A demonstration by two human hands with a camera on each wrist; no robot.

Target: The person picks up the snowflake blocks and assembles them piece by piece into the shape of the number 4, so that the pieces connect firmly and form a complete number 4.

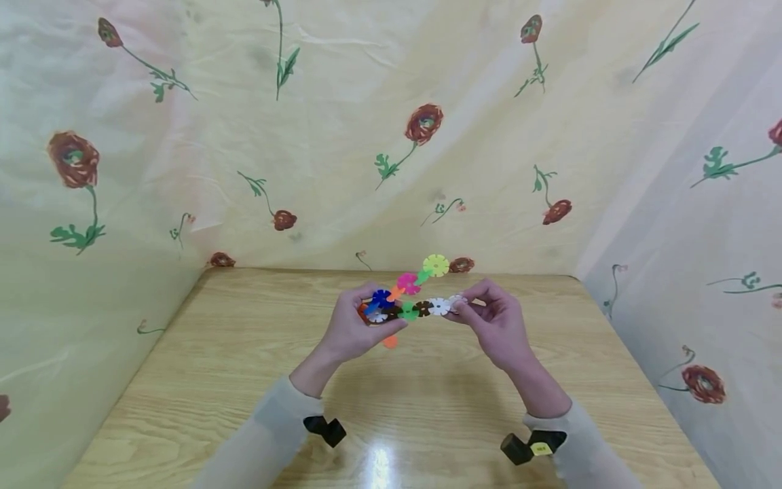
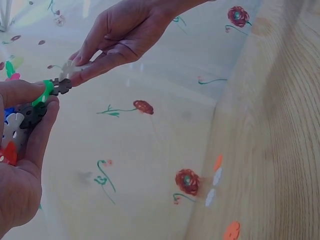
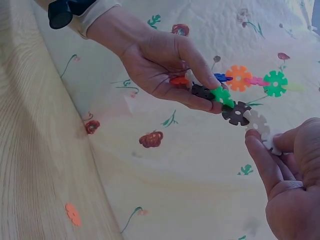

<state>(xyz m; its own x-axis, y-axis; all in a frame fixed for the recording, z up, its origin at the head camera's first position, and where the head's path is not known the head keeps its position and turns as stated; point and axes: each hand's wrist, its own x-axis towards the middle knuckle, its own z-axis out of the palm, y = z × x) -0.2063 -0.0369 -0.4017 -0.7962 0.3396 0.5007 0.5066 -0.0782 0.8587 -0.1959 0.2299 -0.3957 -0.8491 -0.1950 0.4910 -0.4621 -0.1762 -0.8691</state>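
Note:
Above the table, my left hand [image 1: 348,329] grips a chain of notched plastic discs [image 3: 238,114] between its thumb and fingers. The colours include orange, white, black, green and blue. A branch with a pink disc [image 1: 408,284] and a yellow disc [image 1: 436,265] slants away from the left hand. My right hand [image 1: 504,329] pinches a white disc [image 3: 271,145] at the chain's right end. Beside it, another white disc [image 3: 257,121] meets a black disc. Part of the chain is hidden inside the left palm.
A loose orange disc [image 1: 389,341] lies on the wooden table [image 1: 244,380]. In the left wrist view, a white disc [image 2: 210,197] and other loose discs lie near the table's edge. Flower-printed cloth [image 1: 342,136] hangs behind and on both sides.

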